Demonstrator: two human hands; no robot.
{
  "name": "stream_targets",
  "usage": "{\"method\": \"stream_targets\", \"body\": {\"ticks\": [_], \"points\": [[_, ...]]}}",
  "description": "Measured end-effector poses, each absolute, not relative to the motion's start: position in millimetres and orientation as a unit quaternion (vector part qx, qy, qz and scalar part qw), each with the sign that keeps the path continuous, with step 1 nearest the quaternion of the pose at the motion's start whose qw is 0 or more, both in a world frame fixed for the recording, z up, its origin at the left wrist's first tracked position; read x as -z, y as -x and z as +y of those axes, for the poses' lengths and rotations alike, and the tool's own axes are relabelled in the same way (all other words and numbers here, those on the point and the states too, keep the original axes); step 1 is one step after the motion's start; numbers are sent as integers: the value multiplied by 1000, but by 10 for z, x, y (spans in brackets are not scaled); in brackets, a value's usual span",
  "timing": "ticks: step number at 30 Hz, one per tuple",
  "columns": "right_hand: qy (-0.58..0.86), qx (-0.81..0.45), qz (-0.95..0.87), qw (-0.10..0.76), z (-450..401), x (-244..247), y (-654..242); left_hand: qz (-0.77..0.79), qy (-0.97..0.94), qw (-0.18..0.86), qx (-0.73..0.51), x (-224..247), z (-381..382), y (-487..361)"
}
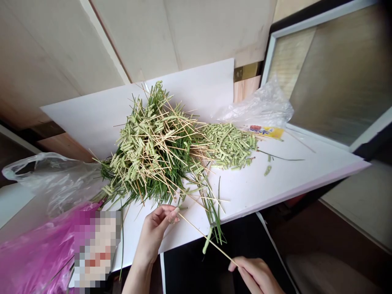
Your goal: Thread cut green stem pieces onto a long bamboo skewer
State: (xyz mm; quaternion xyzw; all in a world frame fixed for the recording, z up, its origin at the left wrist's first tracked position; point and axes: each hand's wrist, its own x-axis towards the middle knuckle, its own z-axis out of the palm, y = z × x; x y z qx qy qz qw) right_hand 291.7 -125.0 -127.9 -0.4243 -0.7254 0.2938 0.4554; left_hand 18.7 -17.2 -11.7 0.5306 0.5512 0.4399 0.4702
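Note:
A thin bamboo skewer (208, 237) slants between my two hands over the table's front edge. My left hand (157, 228) pinches at its upper end, thumb against fingers; bits of green show at the fingertips, partly hidden. Around the lower end my right hand (255, 275) is closed, partly cut off by the frame. Just beyond the left hand rises a big heap of green stalks and skewers (153, 147), many skewers carrying short pale green pieces. A single pale green piece (207, 241) hangs by the table edge, near the skewer.
A mound of short cut green pieces (231, 147) lies right of the heap. Behind it is a clear plastic bag (263, 102) with a yellow label. On the left are another clear bag (61, 179) and a purple plastic bag (39, 249). A framed panel (333, 73) leans at right.

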Motion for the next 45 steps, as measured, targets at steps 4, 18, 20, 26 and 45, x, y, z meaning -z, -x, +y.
{"method": "stream_targets", "body": {"ticks": [4,18,20,26,45], "points": [[423,-293,-727,455,-1251,1268,-2926,555,-528,454,-455,134,-166,-146],[425,-298,-720,460,-1260,1273,-2929,546,-547,466,-432,122,-173,-180],[424,-297,-721,460,-1260,1274,-2934,549,-549,460,-430,120,-171,-178],[427,-294,-723,457,-1248,1271,-2940,548,-553,462,-426,128,-179,-193],[428,-297,-724,453,-1260,1212,-2942,543,-535,475,-440,135,-164,-211]]}}
